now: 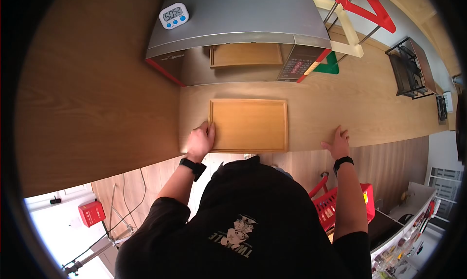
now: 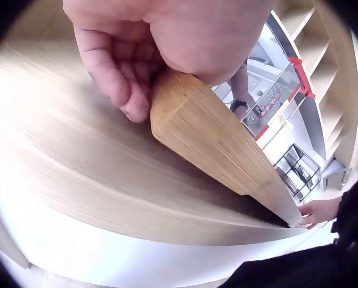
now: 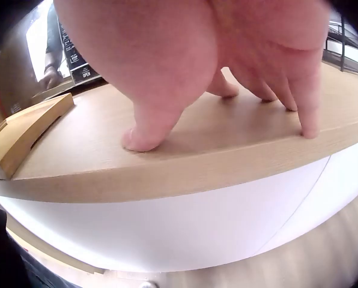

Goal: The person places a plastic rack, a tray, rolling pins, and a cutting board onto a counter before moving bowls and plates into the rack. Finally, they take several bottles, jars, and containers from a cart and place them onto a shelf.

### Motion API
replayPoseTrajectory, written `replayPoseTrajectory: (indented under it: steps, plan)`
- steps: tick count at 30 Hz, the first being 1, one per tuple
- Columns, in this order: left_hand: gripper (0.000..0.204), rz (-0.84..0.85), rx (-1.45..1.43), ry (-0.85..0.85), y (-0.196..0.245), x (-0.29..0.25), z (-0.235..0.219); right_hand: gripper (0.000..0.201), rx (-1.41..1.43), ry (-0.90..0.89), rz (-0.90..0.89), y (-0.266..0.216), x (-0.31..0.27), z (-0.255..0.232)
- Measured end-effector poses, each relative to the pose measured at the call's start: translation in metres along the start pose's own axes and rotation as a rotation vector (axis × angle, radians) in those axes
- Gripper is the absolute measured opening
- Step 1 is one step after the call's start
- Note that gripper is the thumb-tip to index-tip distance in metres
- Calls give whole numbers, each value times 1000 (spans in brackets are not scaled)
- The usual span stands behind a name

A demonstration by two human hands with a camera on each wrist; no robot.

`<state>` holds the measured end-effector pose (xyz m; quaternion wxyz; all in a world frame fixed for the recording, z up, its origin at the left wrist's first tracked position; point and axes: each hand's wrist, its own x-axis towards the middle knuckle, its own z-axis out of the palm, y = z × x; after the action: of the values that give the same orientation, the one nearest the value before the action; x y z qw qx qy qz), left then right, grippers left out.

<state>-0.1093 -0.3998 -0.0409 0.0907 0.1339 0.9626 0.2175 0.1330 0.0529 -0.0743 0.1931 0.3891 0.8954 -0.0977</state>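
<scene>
A rectangular wooden tray (image 1: 248,126) with a low raised rim lies on the wooden counter in front of the microwave oven. The left hand (image 1: 200,142) grips its left side near the front corner. In the left wrist view, curled fingers (image 2: 128,90) meet the end of the tray (image 2: 209,141), and the palm hides part of that corner. To the right of the tray and apart from it, the right hand (image 1: 339,144) rests on the counter near its front edge. Its thumb and spread fingertips touch the wood in the right wrist view, with nothing held.
The microwave oven (image 1: 233,28) stands behind the tray, its door reflecting it. A white timer (image 1: 174,16) sits on top. Beside it rises a frame with red, cream and green parts (image 1: 360,16). A black rack (image 1: 413,67) stands far right. A red basket (image 1: 326,208) is below the counter.
</scene>
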Motion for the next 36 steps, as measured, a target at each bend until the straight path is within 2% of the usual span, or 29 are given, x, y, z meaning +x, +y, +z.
replayPoseTrajectory:
  steps: [5, 13, 19, 21, 22, 23, 25, 26, 28, 31, 36]
  plan:
    - [38, -26, 49, -47, -4, 15, -1, 124, -57, -13, 32, 2, 8, 6]
    - [38, -59, 47, -64, -5, 25, 0, 125, 21, -31, 47, -9, -6, -11]
    - [36, -24, 234, -91, 6, 24, -22, 125, -6, -25, 49, -8, -3, -7]
    - [33, 150, 52, 102, 22, 11, -30, 126, -5, -25, 51, -5, 0, -2]
    - [42, 206, 20, 9, 17, 6, -22, 127, -39, -12, 40, -2, 3, 2]
    - [42, 203, 21, 6, 18, -1, -21, 128, -74, 2, 29, 1, 5, 7]
    - [62, 706, 130, -69, 23, -12, -20, 128, -76, 2, 28, 1, 3, 5]
    - [62, 705, 131, -70, 26, -16, -17, 129, -77, 4, 27, 1, 2, 3]
    - [77, 706, 229, -166, 29, -21, -12, 128, -66, 2, 32, 0, 1, 1]
    - [80, 657, 303, -186, 23, -19, 1, 127, -57, -2, 40, -3, -1, -2]
    - [82, 669, 397, -186, 16, -20, 13, 126, -51, 8, 44, -5, -4, -4]
